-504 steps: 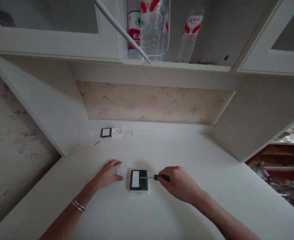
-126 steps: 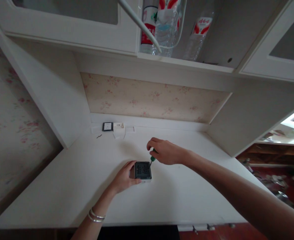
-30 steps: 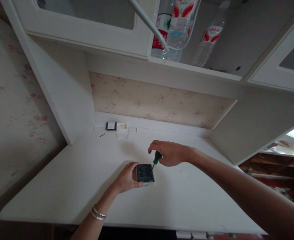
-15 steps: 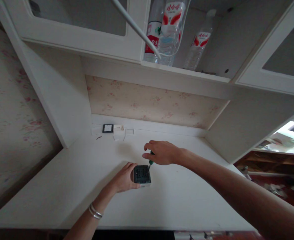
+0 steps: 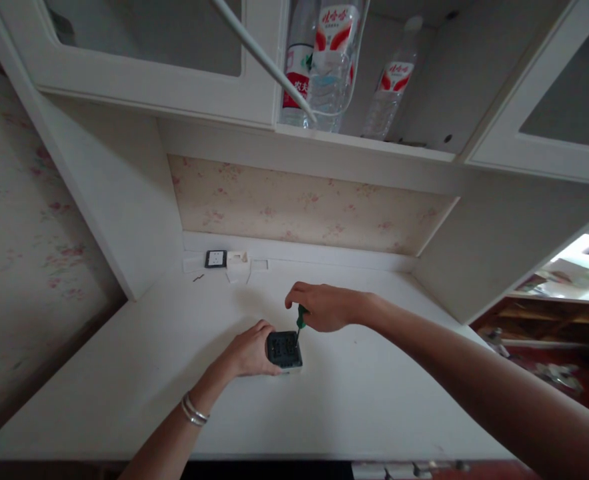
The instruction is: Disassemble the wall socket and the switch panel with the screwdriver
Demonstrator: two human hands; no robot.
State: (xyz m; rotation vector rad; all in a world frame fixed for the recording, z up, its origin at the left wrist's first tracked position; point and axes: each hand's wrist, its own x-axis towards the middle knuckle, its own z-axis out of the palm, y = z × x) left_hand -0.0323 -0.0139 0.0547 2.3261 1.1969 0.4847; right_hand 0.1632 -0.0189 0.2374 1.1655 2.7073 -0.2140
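Observation:
On the white counter [image 5: 214, 413], my left hand [image 5: 250, 351] grips a small square box [image 5: 285, 352] by its left side. The box has a dark, detailed top face and a pale lower side, and looks like a wall-socket unit. My right hand [image 5: 328, 308] is closed around the green handle of a screwdriver [image 5: 301, 317]. The screwdriver points down, its tip at the right part of the dark face. Whether the tip sits in a screw is too small to tell.
Near the back lie a black-framed socket [image 5: 216, 259], a white plastic piece [image 5: 237, 257], a thin white frame [image 5: 259, 265] and a small dark strip [image 5: 199, 277]. Plastic bottles [image 5: 331, 67] stand in the cabinet above, where a white cable [image 5: 267, 60] hangs across.
My right hand's fingers have shifted slightly on the screwdriver, and more of its green handle shows. My left hand and the box stay nearly in place; the view has moved a little.

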